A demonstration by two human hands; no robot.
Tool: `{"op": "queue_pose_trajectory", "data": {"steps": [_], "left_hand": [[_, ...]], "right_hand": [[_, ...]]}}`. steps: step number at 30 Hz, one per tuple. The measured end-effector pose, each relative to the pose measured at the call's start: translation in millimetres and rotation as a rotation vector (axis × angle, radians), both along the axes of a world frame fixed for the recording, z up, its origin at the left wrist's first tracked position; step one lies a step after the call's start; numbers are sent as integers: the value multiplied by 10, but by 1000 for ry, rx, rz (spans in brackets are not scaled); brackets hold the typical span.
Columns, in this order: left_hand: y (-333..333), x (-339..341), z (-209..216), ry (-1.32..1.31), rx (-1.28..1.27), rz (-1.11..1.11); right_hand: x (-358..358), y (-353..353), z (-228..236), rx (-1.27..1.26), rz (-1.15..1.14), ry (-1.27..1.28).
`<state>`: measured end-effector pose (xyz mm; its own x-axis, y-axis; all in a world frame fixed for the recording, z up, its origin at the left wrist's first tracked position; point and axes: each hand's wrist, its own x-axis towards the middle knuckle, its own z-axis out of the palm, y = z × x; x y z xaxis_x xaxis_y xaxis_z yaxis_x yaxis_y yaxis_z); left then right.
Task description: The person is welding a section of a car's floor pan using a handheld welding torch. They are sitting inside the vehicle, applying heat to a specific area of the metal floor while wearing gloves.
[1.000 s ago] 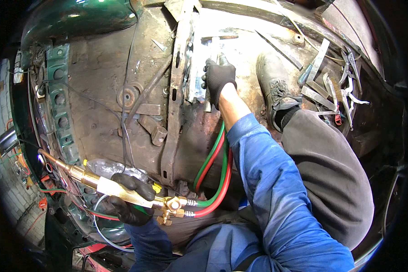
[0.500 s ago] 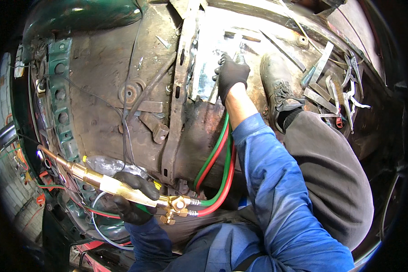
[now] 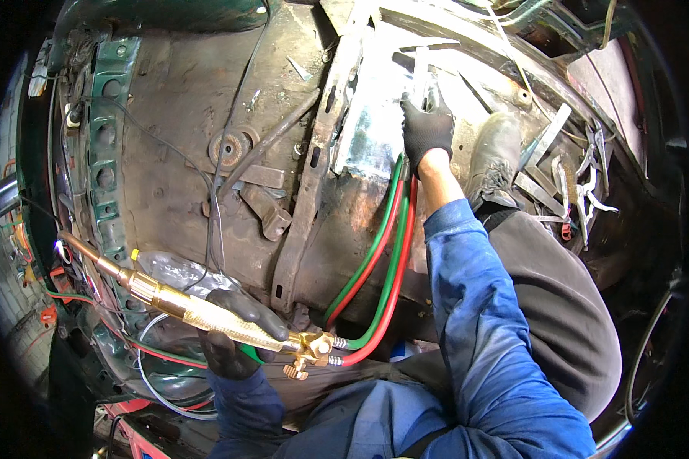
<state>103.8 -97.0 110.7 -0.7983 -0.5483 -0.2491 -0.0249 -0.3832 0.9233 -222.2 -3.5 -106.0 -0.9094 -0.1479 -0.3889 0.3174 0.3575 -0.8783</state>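
Observation:
My left hand (image 3: pixel 241 325), in a dark glove, is wrapped around the body of a brass gas torch (image 3: pixel 199 310). Its copper tip points to the upper left, with a small bright spot there. From the valve end, green and red hoses (image 3: pixel 394 294) curve up towards my right wrist. My gloved right hand (image 3: pixel 427 130) is over a shiny metal sheet (image 3: pixel 371 138) on the rusty floor panel. Its fingers are closed about a narrow pale metal piece (image 3: pixel 420 65); glare blurs the grip.
My boot (image 3: pixel 496 153) stands right of the sheet. Beyond it are locking pliers (image 3: pixel 589 176) and flat metal bars (image 3: pixel 547 134). At left lie a hammer (image 3: pixel 266 214), a round wire brush wheel (image 3: pixel 230 149), cables and a clear plastic bottle (image 3: pixel 172 269). A slotted raised rail (image 3: pixel 306 183) crosses the panel.
My right hand has shifted right and turned, its fingers now pointing away from me. The torch has tilted slightly, its tip higher. My head view has shifted a little.

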Motion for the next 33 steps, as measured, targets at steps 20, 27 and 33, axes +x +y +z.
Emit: {"op": "queue_pose_trajectory", "data": {"steps": [20, 27, 33], "left_hand": [[66, 27, 187, -173, -67, 72], [-43, 111, 242, -15, -19, -3], [-37, 197, 255, 11, 30, 74]], "right_hand": [[-374, 4, -328, -250, -145, -435], [-1311, 195, -107, 397, 379, -312], [-1581, -56, 1212, 1420, 1358, 565]]}}
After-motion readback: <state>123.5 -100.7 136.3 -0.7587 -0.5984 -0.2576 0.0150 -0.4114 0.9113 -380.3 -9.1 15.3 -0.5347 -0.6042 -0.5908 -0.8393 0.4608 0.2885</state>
